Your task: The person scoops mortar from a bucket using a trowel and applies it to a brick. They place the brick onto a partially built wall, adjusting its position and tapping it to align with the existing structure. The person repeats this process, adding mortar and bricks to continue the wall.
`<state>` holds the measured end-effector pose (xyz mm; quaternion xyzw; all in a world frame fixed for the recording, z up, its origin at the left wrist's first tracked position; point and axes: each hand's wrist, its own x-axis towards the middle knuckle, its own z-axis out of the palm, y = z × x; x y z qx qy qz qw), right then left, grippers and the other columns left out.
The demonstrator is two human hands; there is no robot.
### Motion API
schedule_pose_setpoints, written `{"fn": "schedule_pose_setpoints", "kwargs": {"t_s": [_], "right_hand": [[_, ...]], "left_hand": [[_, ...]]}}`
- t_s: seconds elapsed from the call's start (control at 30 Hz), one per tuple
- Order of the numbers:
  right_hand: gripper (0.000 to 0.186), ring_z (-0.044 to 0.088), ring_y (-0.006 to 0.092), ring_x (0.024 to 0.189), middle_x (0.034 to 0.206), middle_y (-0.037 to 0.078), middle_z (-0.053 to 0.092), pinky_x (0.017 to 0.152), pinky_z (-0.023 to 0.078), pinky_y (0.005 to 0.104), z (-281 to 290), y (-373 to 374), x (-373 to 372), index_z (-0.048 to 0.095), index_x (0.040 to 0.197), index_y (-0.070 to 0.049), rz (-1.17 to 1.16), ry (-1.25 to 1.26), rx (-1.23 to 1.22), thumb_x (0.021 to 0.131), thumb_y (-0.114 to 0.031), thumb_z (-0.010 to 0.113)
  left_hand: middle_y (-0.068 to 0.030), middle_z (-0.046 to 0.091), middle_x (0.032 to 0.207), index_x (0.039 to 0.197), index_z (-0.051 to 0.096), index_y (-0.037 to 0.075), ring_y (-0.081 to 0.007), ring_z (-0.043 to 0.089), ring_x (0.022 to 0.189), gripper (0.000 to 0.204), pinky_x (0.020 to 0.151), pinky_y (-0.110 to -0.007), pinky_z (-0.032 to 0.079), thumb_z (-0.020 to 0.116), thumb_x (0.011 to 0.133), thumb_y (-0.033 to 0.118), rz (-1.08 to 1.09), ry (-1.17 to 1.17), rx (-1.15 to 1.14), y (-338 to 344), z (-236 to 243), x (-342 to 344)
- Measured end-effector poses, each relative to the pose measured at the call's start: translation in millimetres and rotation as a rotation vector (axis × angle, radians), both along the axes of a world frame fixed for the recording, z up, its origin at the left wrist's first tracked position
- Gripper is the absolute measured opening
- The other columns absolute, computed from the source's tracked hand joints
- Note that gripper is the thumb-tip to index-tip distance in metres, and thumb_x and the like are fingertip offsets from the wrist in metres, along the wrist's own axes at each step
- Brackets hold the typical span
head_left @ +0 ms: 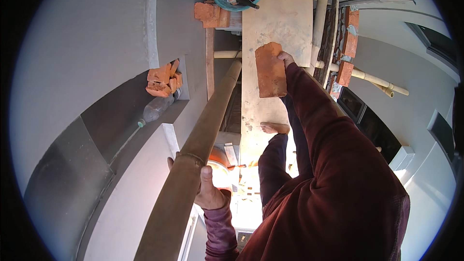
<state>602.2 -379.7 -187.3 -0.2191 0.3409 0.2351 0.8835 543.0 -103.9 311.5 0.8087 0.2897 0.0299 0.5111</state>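
Observation:
My right hand (286,58) grips a reddish brick (270,70) by its right edge, held out above a pale plywood board (280,14). The brick's far end looks rough and chipped. Lower down on the left, my left hand (209,191) is wrapped round a thick bamboo pole (208,130) that slants up from the lower edge; its thumb shows on the near side and fingertips on the other. My bare foot (274,128) stands on the board below the brick.
A green tub (238,7) of hand tools sits at the far end, beside broken bricks (211,14). Brick pieces (163,78) and a plastic bottle (157,108) lie in a wall recess at left. A gap runs between pole and board. Right stand bamboo, timber and a brick row (351,38).

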Motion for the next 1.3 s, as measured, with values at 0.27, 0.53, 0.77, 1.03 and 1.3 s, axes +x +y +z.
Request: {"fn": "schedule_pose_setpoints", "kwargs": {"t_s": [0.27,0.53,0.77,1.03,1.3], "right_hand": [[0.066,0.064,0.0419,0.107,0.120,0.020,0.067,0.100,0.050,0.0542,159.2,66.8,-106.5,0.057,0.134,-0.006,0.113,0.215,-0.105,0.076,-0.037,0.065],[0.068,0.059,0.0368,0.123,0.134,0.018,0.061,0.106,0.048,0.0505,324.2,180.7,-146.3,0.051,0.142,-0.007,0.749,-0.083,-0.010,0.084,-0.043,0.057],[0.070,0.059,0.0354,0.124,0.137,0.016,0.059,0.107,0.047,0.0495,396.8,266.3,-175.6,0.048,0.143,-0.007,1.499,-0.205,0.017,0.082,-0.037,0.062],[0.091,0.049,0.0259,0.133,0.145,0.013,0.048,0.111,0.040,0.0383,489.5,325.1,-201.5,0.027,0.156,-0.003,2.373,-0.745,0.400,0.087,-0.045,0.067],[0.082,0.059,0.0240,0.122,0.135,0.014,0.058,0.101,0.051,0.0401,482.7,385.7,-303.4,0.033,0.154,-0.011,2.567,-0.794,0.433,0.086,-0.017,0.078]], "left_hand": [[-0.0208,0.056,0.134,0.138,0.047,-0.007,-0.0299,0.052,0.127,0.077,0.113,-0.043,0.035,0.081,0.087,0.039,-0.283,-0.110,0.081,35.9,-9.6,9.7],[-0.0332,0.018,0.161,0.161,-0.001,0.005,-0.0494,0.016,0.150,0.139,0.123,-0.051,0.018,0.062,0.069,0.088,-0.226,0.471,0.060,56.8,-29.3,-169.7],[-0.0253,0.026,0.157,0.162,0.001,0.012,-0.0407,0.028,0.145,0.129,0.118,-0.048,0.029,0.069,0.069,0.070,0.519,0.054,-0.600,17.8,-31.5,-285.5],[-0.0163,0.037,0.151,0.160,0.006,0.012,-0.0300,0.041,0.137,0.119,0.112,-0.044,0.038,0.080,0.073,0.041,1.101,-0.793,-0.594,-14.2,-29.8,-304.2],[-0.0154,0.039,0.150,0.159,0.004,0.008,-0.0248,0.040,0.139,0.114,0.116,-0.040,0.033,0.083,0.079,0.027,1.249,-1.006,-0.499,-24.7,-55.4,-375.2]]}}
